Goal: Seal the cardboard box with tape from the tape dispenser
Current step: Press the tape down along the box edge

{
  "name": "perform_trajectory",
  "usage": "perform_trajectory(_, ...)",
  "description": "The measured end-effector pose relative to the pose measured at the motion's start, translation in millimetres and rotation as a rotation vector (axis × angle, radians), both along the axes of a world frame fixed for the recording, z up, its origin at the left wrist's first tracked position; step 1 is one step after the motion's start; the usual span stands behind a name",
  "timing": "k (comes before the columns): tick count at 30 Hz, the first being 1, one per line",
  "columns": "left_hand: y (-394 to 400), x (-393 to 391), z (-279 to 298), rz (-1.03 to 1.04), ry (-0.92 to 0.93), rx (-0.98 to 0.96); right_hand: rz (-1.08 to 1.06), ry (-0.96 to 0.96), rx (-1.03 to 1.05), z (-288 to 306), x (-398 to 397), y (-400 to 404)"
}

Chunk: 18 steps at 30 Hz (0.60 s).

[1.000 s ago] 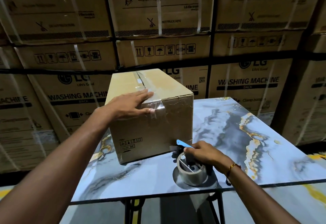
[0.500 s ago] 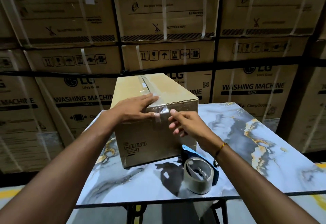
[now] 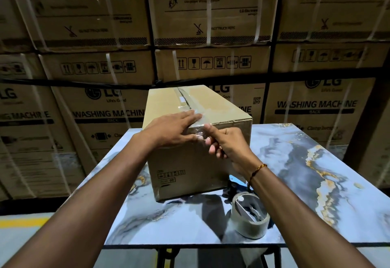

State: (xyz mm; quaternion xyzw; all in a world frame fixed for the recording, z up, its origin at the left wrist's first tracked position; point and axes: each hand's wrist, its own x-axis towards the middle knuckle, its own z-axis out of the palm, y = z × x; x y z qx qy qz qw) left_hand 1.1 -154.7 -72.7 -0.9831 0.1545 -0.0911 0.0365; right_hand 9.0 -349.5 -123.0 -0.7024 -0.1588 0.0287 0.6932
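From my remote feed, this looks like an appliance warehouse: strapped cartons point(image 3: 101, 107) printed "WASHING MACHINE" and handling symbols stand stacked wall-high. A marble-patterned table point(image 3: 295, 173) stands in front of them. What appears to be a yellow floor marking point(image 3: 23, 222) shows at lower left, though the light there is dim.

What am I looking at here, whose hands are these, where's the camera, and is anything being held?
The camera sits on a person's head and looks down at their own two bare hands. A cardboard box stands on a marbled table, with clear tape along its top seam. The left hand lies flat on the box's near top edge. The right hand presses the tape end down over that edge. Neither hand grips anything. The tape dispenser rests on the table, near the right wrist. Stacked washing-machine cartons fill the background.
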Motion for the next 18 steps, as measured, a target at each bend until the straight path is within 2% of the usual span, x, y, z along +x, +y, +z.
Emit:
perform_trajectory(6,-2.6,-3.7,-0.8,0.013,-0.040,-0.005,-0.110,-0.115,-0.094,-10.8,-0.2,1.7)
perform_trajectory(18,-5.3,-7.2,2.0,0.018,-0.037,0.033,-0.175,-0.075,-0.238,-31.5,-0.6,-8.6)
